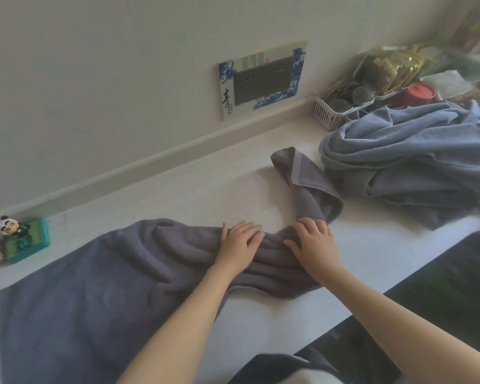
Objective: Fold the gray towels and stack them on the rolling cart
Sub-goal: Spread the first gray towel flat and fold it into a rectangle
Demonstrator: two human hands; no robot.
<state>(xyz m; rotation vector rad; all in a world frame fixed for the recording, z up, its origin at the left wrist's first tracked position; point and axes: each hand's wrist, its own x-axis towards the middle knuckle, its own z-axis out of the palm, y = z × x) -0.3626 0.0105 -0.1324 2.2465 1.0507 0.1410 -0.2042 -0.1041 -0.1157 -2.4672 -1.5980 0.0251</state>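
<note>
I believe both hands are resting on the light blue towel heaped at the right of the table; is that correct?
Not quite: in the head view both hands, left and right, rest on the dark gray towel. The light blue towel lies untouched at the right.

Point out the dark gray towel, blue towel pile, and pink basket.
dark gray towel point(75, 286): head view, flat left part.
blue towel pile point(416, 162): head view, middle of the heap.
pink basket point(326, 113): head view, slatted front wall.
</note>
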